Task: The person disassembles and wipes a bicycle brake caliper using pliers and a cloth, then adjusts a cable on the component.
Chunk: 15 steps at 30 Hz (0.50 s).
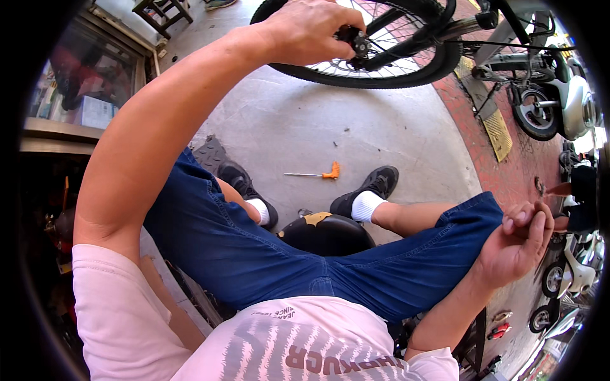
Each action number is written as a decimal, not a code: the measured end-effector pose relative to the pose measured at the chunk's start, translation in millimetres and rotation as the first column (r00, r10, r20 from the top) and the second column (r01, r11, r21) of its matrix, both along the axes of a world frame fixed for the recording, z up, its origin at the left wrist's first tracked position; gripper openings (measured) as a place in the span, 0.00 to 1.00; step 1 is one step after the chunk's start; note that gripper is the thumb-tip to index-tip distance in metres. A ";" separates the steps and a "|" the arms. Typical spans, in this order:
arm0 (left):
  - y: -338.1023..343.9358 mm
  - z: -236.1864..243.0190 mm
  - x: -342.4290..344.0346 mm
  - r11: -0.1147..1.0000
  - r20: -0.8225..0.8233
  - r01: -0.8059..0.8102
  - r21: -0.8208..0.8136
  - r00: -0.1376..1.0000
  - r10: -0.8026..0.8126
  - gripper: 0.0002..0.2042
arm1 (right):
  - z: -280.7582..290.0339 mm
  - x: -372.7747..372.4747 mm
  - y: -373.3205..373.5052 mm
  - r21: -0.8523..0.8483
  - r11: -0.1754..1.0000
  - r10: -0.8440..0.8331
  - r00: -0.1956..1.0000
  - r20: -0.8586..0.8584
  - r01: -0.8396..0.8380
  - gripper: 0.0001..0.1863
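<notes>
While the hub (361,46) is looking stiff, my left hand (309,33) is gripping its end, right hand (513,249) hanging half-curled.

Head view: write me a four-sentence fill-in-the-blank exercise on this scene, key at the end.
1. The hand at the middle of the bicycle wheel is the person's ____ hand.
2. The tool on the floor has a handle coloured ____.
3. That tool's shaft points toward the person's ____ shoe.
4. The socks that the person wears are ____ in colour.

Missing words: left; orange; left; white.
</notes>
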State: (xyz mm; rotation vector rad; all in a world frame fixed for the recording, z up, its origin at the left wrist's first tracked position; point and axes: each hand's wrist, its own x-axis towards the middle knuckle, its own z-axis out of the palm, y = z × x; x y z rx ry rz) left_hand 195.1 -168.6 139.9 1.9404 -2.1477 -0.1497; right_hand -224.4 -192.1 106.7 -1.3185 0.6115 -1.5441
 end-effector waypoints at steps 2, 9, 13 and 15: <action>1.8 -1.9 2.0 1.000 0.040 -0.013 0.007 0.999 0.012 0.18 | -4.1 -5.2 0.8 -0.025 0.998 -0.064 0.996 -0.060 0.063 0.12; -12.9 -16.9 9.8 0.975 0.094 0.098 -0.200 0.992 -0.080 0.15 | 63.8 -92.8 14.5 -0.153 0.976 -0.169 0.981 -0.098 0.153 0.13; -15.5 -11.5 22.9 0.987 0.082 0.079 -0.141 0.994 -0.068 0.16 | 65.2 -155.6 -17.5 -0.231 0.864 -0.485 0.861 -0.153 0.447 0.13; -14.1 -13.0 32.8 0.991 0.068 0.067 -0.115 0.996 -0.059 0.16 | 28.3 -162.8 -37.4 -0.150 0.820 -0.572 0.782 -0.246 0.553 0.11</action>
